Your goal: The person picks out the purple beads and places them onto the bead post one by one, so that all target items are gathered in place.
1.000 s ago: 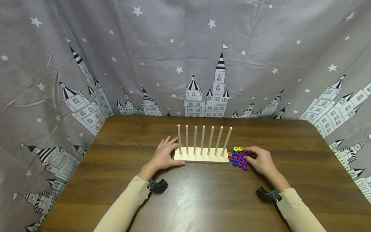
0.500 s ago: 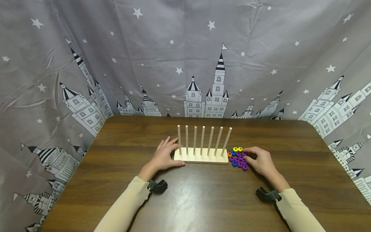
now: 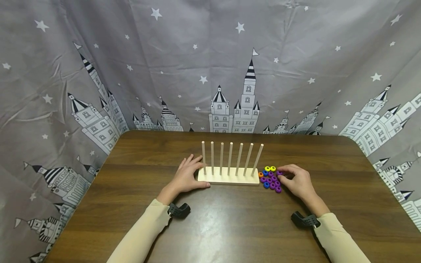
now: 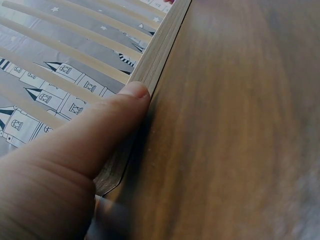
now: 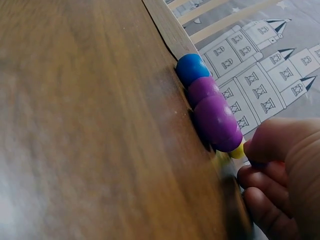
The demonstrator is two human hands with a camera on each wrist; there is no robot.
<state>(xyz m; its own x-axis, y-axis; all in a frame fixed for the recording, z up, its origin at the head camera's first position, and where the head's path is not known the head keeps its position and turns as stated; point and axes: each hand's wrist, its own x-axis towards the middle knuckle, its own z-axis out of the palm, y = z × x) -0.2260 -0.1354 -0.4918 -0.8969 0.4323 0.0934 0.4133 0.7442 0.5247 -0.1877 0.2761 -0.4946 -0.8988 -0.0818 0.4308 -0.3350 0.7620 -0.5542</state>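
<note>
The left hand [image 3: 186, 176] grips the left end of a pale wooden stand [image 3: 232, 179] with seven round pegs, while the right hand [image 3: 298, 182] pinches one purple bead [image 3: 279, 173] beside smooth, rounded beads [image 3: 269, 181], toward the wood-grained table [image 3: 230, 226]'s far edge.

Left hand [image 4: 65, 160], thumb [image 4: 112, 115] against wooden base [image 4: 162, 45], pale pegs [image 4: 75, 56], castle-print cloth [image 4: 65, 69], brown tabletop [image 4: 225, 115]

In the head view and both wrist views, no text, label, brand, number or sign can be read on any of the things.
</note>
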